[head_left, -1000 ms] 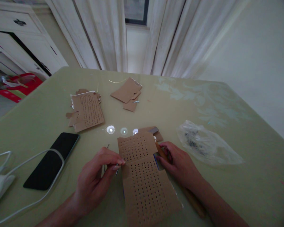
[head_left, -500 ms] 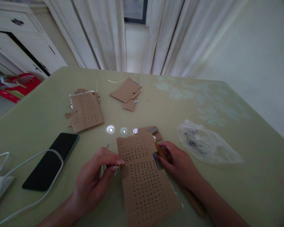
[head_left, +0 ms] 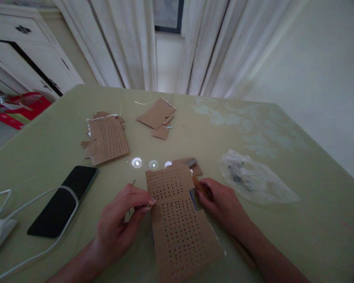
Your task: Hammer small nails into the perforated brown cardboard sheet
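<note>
Left hand point(head_left: 120, 224): thumb + forefinger pinched together on a thin metal needle point(head_left: 132, 195), held right at the left edge of the perforated cardboard sheet point(head_left: 179, 224). Needle's upper end pokes out above the knuckles; lower end is hidden by the fingers, so can't tell if the tip is in a hole or just beside the edge.

Right hand point(head_left: 221, 202): fingers curled shut on a wooden-handled tool point(head_left: 200, 186) w/ a flat grey blade end, pressed vs. the sheet's right edge at the step-shaped notch. The rest of the handle runs under the wrist, mostly hidden.

Sheet lies flat on the green table point(head_left: 297, 236), centre-near, between both hands, rows of small holes across it, a blue edge peeking from underneath.

Risks, as a judgement:
- Needle grip is tiny and fingertip-only; any twist and it slips or rolls onto the table, hard to spot in this dim light.
- Needle point near the left fingertips = prick risk if it's pushed w/o seeing the tip.
- Sheet is held only at its edges; uneven push from either side could skew or buckle it, or tear between holes.
- Blade end sits close to the right fingers; a slip along the cardboard edge could nick them.

Further out: a phone point(head_left: 63, 200) w/ white cable point(head_left: 47, 196) to the left, second perforated card point(head_left: 107, 139) and cardboard scraps point(head_left: 159, 116) beyond, clear plastic bag point(head_left: 253, 179) right. Cable is near the left forearm; could snag.
</note>
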`<action>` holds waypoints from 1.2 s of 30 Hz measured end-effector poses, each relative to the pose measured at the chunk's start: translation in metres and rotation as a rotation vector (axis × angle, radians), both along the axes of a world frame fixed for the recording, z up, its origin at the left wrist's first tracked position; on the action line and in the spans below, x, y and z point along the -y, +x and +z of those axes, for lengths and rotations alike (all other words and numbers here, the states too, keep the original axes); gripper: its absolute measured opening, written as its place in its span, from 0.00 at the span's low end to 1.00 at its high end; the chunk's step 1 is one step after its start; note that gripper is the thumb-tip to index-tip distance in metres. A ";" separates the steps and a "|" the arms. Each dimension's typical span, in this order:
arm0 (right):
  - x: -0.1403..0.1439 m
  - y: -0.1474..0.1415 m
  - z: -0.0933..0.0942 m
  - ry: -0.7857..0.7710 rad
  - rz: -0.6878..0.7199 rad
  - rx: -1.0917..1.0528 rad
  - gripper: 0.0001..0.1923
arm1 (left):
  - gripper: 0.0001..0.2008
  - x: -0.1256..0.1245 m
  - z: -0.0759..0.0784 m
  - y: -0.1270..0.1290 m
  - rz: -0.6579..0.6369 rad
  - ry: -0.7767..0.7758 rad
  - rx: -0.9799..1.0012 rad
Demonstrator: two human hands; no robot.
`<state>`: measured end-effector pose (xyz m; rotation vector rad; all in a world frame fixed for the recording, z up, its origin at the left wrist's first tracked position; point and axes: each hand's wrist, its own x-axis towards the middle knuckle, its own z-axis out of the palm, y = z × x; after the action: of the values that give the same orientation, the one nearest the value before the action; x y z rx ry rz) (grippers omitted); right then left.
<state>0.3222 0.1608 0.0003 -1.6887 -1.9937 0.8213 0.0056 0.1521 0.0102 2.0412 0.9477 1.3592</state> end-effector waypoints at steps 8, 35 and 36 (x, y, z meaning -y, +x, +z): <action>-0.003 0.025 0.045 -0.001 -0.039 -0.185 0.16 | 0.12 -0.005 -0.002 0.007 0.035 0.072 -0.016; 0.004 -0.008 0.135 0.232 0.413 0.082 0.14 | 0.08 -0.009 -0.001 0.012 0.094 0.052 -0.043; 0.005 -0.008 0.136 0.245 0.396 0.065 0.14 | 0.08 -0.009 -0.001 0.012 0.100 0.055 -0.046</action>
<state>0.3144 0.1561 0.1364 -1.2172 -2.4046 0.6161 0.0175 0.1608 0.0089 2.0991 1.0563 1.4094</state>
